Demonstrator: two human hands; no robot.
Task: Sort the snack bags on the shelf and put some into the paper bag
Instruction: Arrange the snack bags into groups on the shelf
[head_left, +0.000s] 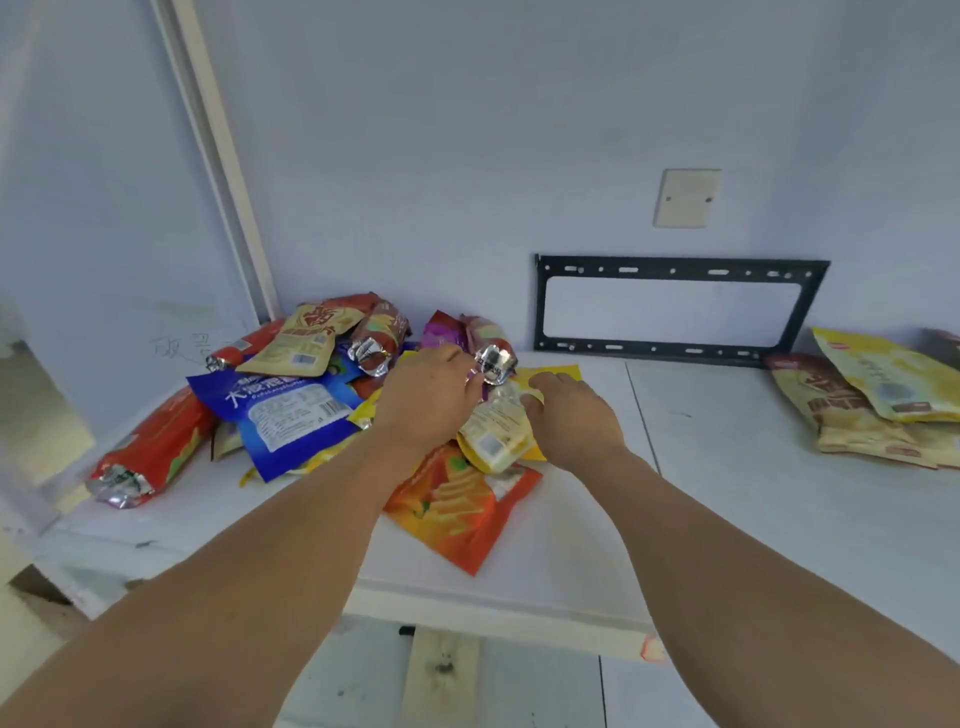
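Note:
A pile of snack bags lies on the white shelf (545, 561) at the left: a blue bag (283, 410), red tube packs (150, 452), an orange chip bag (457, 509) and a purple bag (441, 330). My left hand (426, 397) pinches the silver end of a red tube pack (493, 345) at the pile's right side. My right hand (574, 415) grips a pale yellow bag (496, 431) between the two hands. A second, smaller stack of yellow and beige bags (872, 410) lies at the far right. No paper bag is in view.
A black metal bracket frame (675, 353) leans against the back wall behind the shelf's middle. A blank wall plate (687, 198) sits above it. A white door frame (218, 156) rises at the left. Bare shelf surface stretches between the two stacks.

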